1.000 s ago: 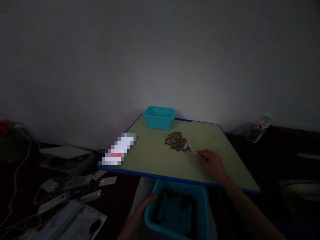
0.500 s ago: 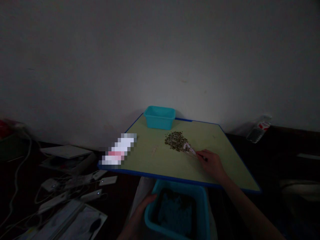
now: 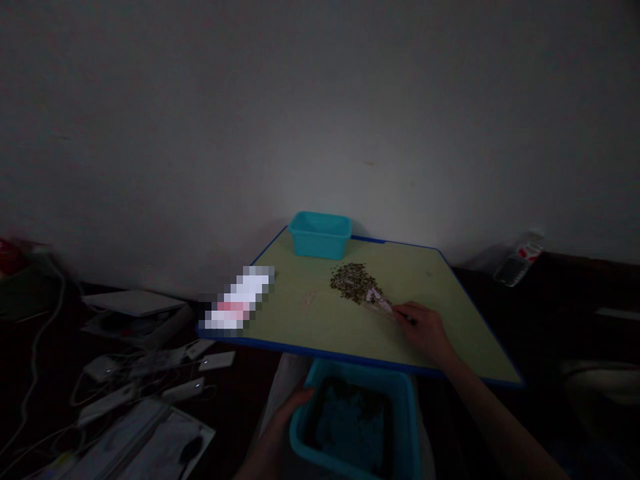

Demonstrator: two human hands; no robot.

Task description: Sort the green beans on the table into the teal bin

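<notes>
My right hand (image 3: 423, 328) is over the right part of the table, closed around a small dark-handled tool with a pale, whitish end (image 3: 377, 299); its exact kind is too dim to tell. That end touches the lower right edge of a heap of small brown grains or seeds (image 3: 350, 280). At the near side, my left hand (image 3: 295, 403) grips the left rim of a teal plastic basin (image 3: 413, 427) held below the table edge. Dark bits lie inside the basin along its walls. A few thin pale sticks (image 3: 309, 300) lie left of the heap.
A second teal basin (image 3: 320, 247) stands at the back of the blue-edged table (image 3: 320, 330). A blurred-out bright phone-like object (image 3: 240, 300) lies at the left. Chargers and cables (image 3: 165, 363) lie on the left floor; a plastic bottle (image 3: 520, 260) leans at the right.
The tool's pale end has shifted very slightly against the heap's edge. My left hand and the basin it holds look the same.
</notes>
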